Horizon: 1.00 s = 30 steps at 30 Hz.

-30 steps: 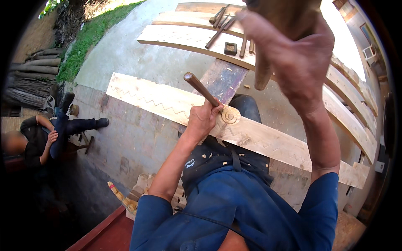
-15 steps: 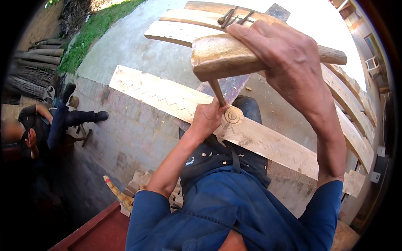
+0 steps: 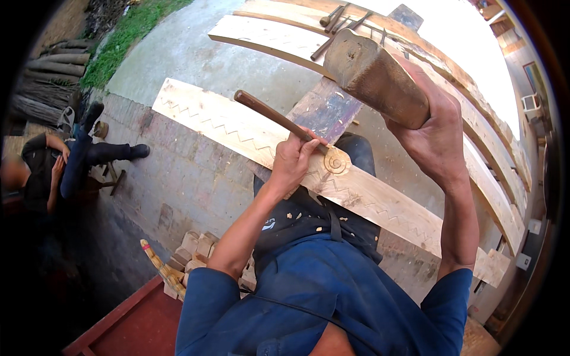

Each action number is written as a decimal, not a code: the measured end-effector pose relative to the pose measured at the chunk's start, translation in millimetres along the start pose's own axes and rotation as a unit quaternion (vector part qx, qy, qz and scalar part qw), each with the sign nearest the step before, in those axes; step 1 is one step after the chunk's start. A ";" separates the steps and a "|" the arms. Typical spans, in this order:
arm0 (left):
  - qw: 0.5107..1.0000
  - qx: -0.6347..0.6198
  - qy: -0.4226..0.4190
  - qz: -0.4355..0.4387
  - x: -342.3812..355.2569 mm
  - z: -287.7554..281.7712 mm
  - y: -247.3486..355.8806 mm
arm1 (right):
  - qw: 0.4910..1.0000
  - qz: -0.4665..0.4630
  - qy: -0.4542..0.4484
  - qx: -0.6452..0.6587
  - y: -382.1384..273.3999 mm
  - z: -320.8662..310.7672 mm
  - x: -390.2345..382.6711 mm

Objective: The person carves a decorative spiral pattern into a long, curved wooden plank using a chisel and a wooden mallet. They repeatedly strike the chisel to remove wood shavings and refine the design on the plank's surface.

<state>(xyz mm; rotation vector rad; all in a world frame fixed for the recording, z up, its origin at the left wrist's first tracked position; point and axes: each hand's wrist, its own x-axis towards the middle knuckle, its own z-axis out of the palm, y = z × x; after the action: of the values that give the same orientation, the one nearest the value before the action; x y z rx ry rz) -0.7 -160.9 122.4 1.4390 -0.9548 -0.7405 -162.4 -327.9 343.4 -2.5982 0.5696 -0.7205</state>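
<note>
A long pale board [image 3: 231, 127] lies slanting in front of me, with zigzag lines cut along it. Near its middle is a carved spiral [image 3: 337, 161]. My left hand [image 3: 291, 157] is closed around a chisel [image 3: 270, 113] whose dark shaft tilts up to the left; its lower end meets the left side of the spiral. Raised to the right, my right hand [image 3: 436, 118] grips a wooden mallet [image 3: 377, 74], its block head held above the board and apart from the chisel. The mallet's handle is hidden behind my hand.
A narrow stained bench plank [image 3: 329, 110] runs under the board. Beyond lie long curved boards [image 3: 267, 35] with several carving tools [image 3: 341, 24] on them. At the left a person [image 3: 50, 160] sits near stacked logs [image 3: 56, 68]. Wood offcuts [image 3: 193, 249] and a red panel [image 3: 127, 320] are at lower left.
The mallet has come off the chisel's top and turned, its head now facing me. The chisel has tipped from nearly upright to leaning left. The seated person's raised hand has dropped.
</note>
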 end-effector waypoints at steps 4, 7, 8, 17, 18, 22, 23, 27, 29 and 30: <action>0.998 0.062 -0.024 0.024 9.8 -3.4 -2.3 | 1.000 -0.020 -0.003 -0.001 2.8 3.0 0.5; 0.995 0.081 -0.043 0.034 15.2 -1.9 1.9 | 1.000 -0.012 -0.010 0.010 6.3 2.5 2.1; 0.993 0.096 -0.055 0.041 17.4 -1.6 3.4 | 1.000 -0.026 0.005 -0.005 7.1 1.4 4.1; 0.972 0.198 -0.107 0.064 30.3 3.0 18.4 | 0.979 0.062 0.158 0.109 16.1 -28.2 24.0; 0.971 0.201 -0.111 0.067 31.1 3.6 17.4 | 0.978 0.070 0.139 0.139 9.1 -23.2 24.6; 0.968 0.222 -0.096 0.059 26.5 2.1 15.5 | 0.966 -0.098 0.013 -0.239 12.2 2.1 35.9; 0.968 0.226 -0.099 0.051 24.8 4.0 18.4 | 0.971 -0.125 0.030 -0.202 20.1 -1.9 38.0; 0.993 0.116 0.005 0.025 0.6 4.5 0.3 | 0.993 -0.038 0.111 -0.013 16.5 -2.0 25.0; 0.996 -0.005 0.086 -0.018 -16.4 6.4 -7.8 | 0.993 0.004 0.102 0.066 16.3 -1.3 15.3; 0.995 -0.013 0.096 -0.013 -22.6 6.1 -11.6 | 0.989 0.025 0.098 0.104 17.4 0.3 12.8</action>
<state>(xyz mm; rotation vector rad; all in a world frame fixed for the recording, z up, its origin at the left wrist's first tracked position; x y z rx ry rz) -14.9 -144.2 108.2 1.4732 -0.7776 -0.6179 -157.0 -348.5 340.2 -2.3284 0.5802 -0.9724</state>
